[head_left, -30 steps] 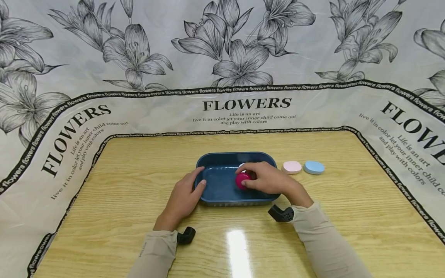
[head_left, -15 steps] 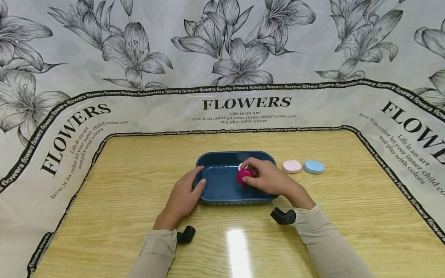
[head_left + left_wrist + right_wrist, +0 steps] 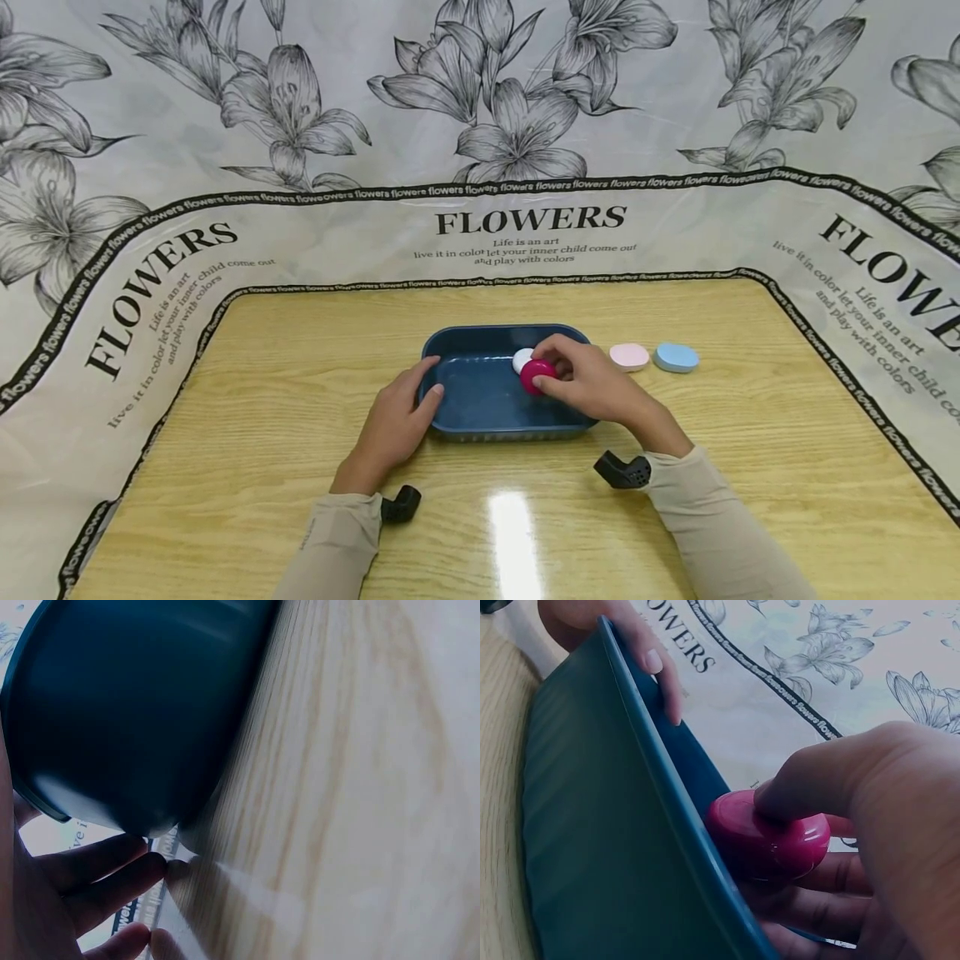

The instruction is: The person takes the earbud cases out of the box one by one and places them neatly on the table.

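A dark blue rectangular dish [image 3: 480, 400] with rounded corners sits mid-table. My left hand [image 3: 397, 421] holds its left end, thumb and index finger over the rim; other fingers lie outside the wall in the left wrist view. My right hand [image 3: 592, 379] pinches a glossy magenta rounded object [image 3: 537, 377] between thumb and fingers, over the dish's right part. In the right wrist view this magenta object [image 3: 769, 836] looks domed, its far side covered by fingers. Just behind it a white rounded object [image 3: 522, 360] shows partly inside the dish.
On the table right of the dish lie a pale pink oval block [image 3: 628, 357] and a light blue oval block [image 3: 677, 357]. A flower-printed cloth [image 3: 525, 242] stands around the back and sides of the wooden table [image 3: 300, 333].
My right hand has moved slightly right and back with the magenta object, and more of the white object shows. My left hand stays on the dish's left end.
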`<state>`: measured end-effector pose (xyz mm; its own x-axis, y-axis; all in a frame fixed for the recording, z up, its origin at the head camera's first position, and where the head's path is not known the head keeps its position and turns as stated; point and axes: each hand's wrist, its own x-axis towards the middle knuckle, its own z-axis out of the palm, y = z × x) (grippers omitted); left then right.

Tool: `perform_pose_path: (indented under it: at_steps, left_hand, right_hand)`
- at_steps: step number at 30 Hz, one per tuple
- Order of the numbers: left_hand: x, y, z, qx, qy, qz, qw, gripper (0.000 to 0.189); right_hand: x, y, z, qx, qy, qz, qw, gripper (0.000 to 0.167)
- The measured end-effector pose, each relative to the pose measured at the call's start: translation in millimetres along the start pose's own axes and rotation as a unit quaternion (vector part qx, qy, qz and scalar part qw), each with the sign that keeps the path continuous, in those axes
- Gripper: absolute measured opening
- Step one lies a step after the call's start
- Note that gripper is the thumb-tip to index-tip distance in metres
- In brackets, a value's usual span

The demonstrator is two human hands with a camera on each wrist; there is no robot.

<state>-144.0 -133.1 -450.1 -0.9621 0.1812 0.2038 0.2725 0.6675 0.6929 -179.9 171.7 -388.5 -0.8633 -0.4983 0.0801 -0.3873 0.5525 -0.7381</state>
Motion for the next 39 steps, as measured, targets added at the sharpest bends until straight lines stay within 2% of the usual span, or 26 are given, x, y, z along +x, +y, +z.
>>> perform_pose_path:
  at_steps: [8, 18, 32, 39]
  left_hand:
    - [-0.5, 0.2, 0.1, -0.001, 0.002, -0.004, 1.0, 0.049]
    - [-0.8, 0.3, 0.7, -0.003, 0.003, 0.001, 1.0, 0.05]
    - [-1.9, -2.0, 0.5, -0.004, 0.007, 0.003, 1.0, 0.05]
    - [-0.8, -1.7, 0.2, -0.005, 0.006, 0.004, 1.0, 0.05]
  right_hand:
    - [-9.0, 4, -5, 0.016, 0.031, -0.01, 0.9994, 0.026]
    - [-20.0, 6, -11, 0.045, 0.065, 0.001, 0.9969, 0.027]
    - [-29.2, 10, -17, 0.038, 0.111, -0.003, 0.9931, 0.026]
    - [-35.3, 11, -20, 0.063, 0.128, -0.004, 0.9898, 0.027]
